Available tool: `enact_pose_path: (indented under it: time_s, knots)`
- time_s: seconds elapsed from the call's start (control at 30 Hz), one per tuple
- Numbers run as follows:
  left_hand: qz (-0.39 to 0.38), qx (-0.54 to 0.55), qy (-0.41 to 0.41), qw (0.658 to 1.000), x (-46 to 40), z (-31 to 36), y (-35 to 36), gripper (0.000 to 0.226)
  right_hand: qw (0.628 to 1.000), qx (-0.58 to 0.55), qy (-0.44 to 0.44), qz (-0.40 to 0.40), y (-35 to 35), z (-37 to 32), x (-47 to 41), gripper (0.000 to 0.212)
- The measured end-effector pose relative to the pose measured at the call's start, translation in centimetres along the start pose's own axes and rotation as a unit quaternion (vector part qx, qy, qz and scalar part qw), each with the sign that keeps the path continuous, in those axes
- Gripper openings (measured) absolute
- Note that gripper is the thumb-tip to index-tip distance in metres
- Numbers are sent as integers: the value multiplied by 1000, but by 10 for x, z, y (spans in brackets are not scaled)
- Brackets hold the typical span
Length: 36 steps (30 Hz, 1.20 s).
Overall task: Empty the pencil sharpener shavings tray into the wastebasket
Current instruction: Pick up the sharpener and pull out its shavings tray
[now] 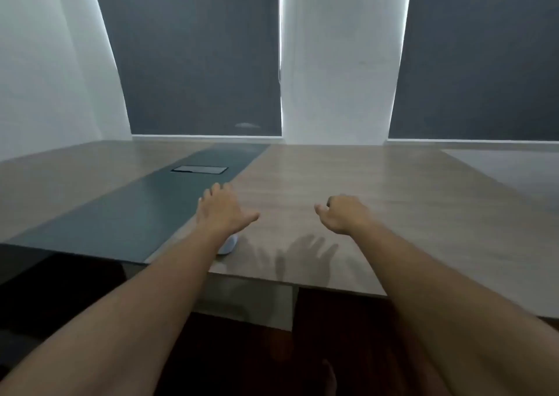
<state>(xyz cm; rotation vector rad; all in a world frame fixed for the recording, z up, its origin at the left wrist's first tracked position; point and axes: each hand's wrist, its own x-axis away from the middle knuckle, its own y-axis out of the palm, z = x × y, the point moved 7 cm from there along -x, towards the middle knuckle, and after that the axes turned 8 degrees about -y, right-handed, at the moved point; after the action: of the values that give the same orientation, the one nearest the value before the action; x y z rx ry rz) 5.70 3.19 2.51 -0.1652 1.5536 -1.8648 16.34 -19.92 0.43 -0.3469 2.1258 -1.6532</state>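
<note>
Head view: two bare forearms are extended over a wood-grain surface (348,177). The left hand (223,209) is held palm-down with fingers spread and thumb extended, nothing being grasped. The right hand (344,214) is loosely curled, its fingers bent inward; nothing is seen to be held, and both hands appear to be raised above the surface, as their shadows near the front edge suggest. A small pale rounded object (227,246) is seen on the surface, touching or just under the left wrist and largely hidden by it; whether it is the pencil sharpener cannot be told. A dark inlaid strip (121,217) is crossed by the left forearm, and a rectangular cable hatch (199,169) is set into it farther back. Grey roller blinds (196,47) are drawn behind. No shavings tray and no wastebasket are shown. The task is judged to be at its opening step, before any grasp. The next move is judged to call for the sharpener to be located and steadied with one hand, so that its tray may be drawn out level by the other.
</note>
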Motion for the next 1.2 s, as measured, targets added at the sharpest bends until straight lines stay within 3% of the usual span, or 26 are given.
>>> enact_pose_path:
  time_s: [0.17, 0.5, 0.63, 0.73, 0.8, 0.9, 1.07, 1.13, 1.2]
  knots:
    - [-30, 61, -90, 994, -3, -40, 21, 101, 1000, 13, -4, -6, 17, -21, -5, 63]
    - [-15, 247, -185, 951, 11, -74, 35, 71, 999, -15, -34, -25, 35, -45, -3, 61]
    - [-38, 337, -216, 915, 7, -70, 36, 69, 996, -74, -46, -12, 33, -49, 1, 54]
    - [-78, 448, -237, 858, 7, -55, 38, 68, 987, -158, -27, -9, 33, -47, 2, 62]
    - [-107, 511, -246, 816, 9, -42, 41, 61, 957, -288, 10, -19, 37, -44, 2, 72]
    - [-142, 560, -241, 779, 12, -21, 46, 52, 881, -461, 68, -76, 45, -44, 7, 78]
    - [-188, 572, -204, 772, 20, 13, 51, 43, 832, -536, 68, -128, 44, -44, 17, 84]
    - [-191, 569, -185, 778, 21, 25, 51, 49, 820, -556, 63, -124, 42, -40, 20, 79]
    - [-189, 570, -163, 783, 24, 37, 50, 40, 807, -577, 64, -111, 40, -33, 24, 71]
